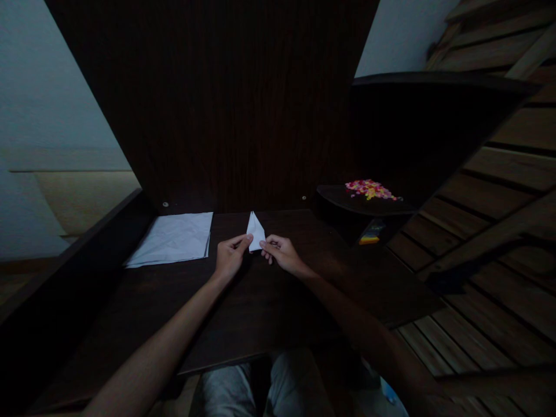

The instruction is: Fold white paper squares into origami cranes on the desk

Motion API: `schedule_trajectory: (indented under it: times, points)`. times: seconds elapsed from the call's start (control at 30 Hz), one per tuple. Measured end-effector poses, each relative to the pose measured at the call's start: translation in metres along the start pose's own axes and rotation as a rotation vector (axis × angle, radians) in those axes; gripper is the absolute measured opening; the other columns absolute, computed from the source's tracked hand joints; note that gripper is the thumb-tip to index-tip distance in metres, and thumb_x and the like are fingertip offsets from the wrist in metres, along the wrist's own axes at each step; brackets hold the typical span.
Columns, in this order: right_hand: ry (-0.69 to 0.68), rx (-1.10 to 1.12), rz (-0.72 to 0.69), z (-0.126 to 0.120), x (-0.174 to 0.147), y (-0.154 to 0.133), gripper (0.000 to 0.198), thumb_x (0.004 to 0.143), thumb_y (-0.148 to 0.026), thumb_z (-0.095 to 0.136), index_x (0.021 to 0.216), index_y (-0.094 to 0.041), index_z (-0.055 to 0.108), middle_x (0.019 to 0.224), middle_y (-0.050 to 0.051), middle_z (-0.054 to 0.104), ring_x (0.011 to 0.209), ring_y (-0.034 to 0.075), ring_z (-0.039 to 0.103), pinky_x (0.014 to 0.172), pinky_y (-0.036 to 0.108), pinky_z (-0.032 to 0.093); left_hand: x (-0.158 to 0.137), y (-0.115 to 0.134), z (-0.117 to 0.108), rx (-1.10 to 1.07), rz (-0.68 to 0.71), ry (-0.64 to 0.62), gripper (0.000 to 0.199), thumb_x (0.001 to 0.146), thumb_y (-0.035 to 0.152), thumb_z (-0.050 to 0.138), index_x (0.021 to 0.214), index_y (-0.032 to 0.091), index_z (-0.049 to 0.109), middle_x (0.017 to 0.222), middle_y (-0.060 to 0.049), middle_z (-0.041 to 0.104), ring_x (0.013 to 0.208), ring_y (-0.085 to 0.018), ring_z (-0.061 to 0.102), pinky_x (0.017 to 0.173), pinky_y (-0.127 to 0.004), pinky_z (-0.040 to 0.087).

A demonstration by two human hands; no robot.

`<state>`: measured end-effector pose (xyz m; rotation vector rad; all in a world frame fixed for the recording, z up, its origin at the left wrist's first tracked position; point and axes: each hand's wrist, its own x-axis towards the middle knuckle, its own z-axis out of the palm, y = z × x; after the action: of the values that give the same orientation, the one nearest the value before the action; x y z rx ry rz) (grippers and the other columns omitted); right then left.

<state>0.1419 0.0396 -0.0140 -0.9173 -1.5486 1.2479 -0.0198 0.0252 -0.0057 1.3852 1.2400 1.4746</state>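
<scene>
A small piece of folded white paper [255,230] is held between my two hands over the dark desk, its narrow split tip pointing away from me. My left hand [231,253] pinches its left edge, thumb on top. On the opposite side, my right hand [280,251] grips the lower right corner between thumb and fingers. The fingers beneath the paper are partly hidden. To the left of my left hand lies a stack of white paper sheets [174,236], the top one creased.
The dark wooden desk [243,313] has a tall back panel [226,104] and a raised left side edge [87,243]. A corner shelf [339,198] at right bears a pile of small colourful pieces [371,188]. Beneath it stands a yellow-and-dark item [370,234]. Wooden slats [499,226] are further right.
</scene>
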Motion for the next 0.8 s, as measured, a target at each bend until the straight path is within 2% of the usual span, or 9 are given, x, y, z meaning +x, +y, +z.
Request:
schedule_trajectory:
  times: [0.2, 0.43, 0.57, 0.8]
  points:
    - [0.028, 0.014, 0.005, -0.0003, -0.0006, -0.0015, 0.037, 0.072, -0.052, 0.066, 0.068, -0.017, 0.056, 0.056, -0.003, 0.055, 0.043, 0.006, 0.047, 0.038, 0.018, 0.038, 0.0011, -0.0009, -0.0002, -0.016, -0.010, -0.039, 0.031, 0.074, 0.043, 0.066, 0.080, 0.014, 0.076, 0.063, -0.001, 0.068, 0.058, -0.016, 0.058, 0.057, -0.024, 0.043]
    - [0.039, -0.005, -0.017, 0.0018, -0.0030, -0.0030, 0.037, 0.072, -0.053, 0.065, 0.072, -0.017, 0.058, 0.059, -0.002, 0.059, 0.045, 0.007, 0.049, 0.039, 0.018, 0.039, 0.0019, -0.0017, 0.0030, -0.107, -0.084, 0.008, 0.031, 0.070, 0.042, 0.068, 0.081, 0.014, 0.076, 0.062, -0.002, 0.068, 0.052, -0.015, 0.057, 0.055, -0.025, 0.044]
    - [0.029, -0.007, -0.007, 0.0009, -0.0030, -0.0020, 0.036, 0.069, -0.051, 0.070, 0.073, -0.017, 0.059, 0.061, -0.002, 0.061, 0.046, 0.007, 0.051, 0.041, 0.019, 0.040, 0.0025, -0.0042, 0.0030, -0.104, -0.065, -0.007, 0.034, 0.071, 0.044, 0.067, 0.082, 0.013, 0.076, 0.060, -0.002, 0.067, 0.052, -0.014, 0.056, 0.054, -0.025, 0.043]
    - [-0.015, 0.019, 0.000, 0.0017, -0.0013, -0.0007, 0.036, 0.073, -0.051, 0.065, 0.068, -0.016, 0.058, 0.060, -0.001, 0.060, 0.044, 0.006, 0.048, 0.038, 0.018, 0.038, 0.0020, -0.0036, 0.0020, -0.029, -0.037, -0.015, 0.031, 0.075, 0.042, 0.064, 0.078, 0.013, 0.074, 0.054, 0.001, 0.061, 0.051, -0.013, 0.053, 0.054, -0.023, 0.040]
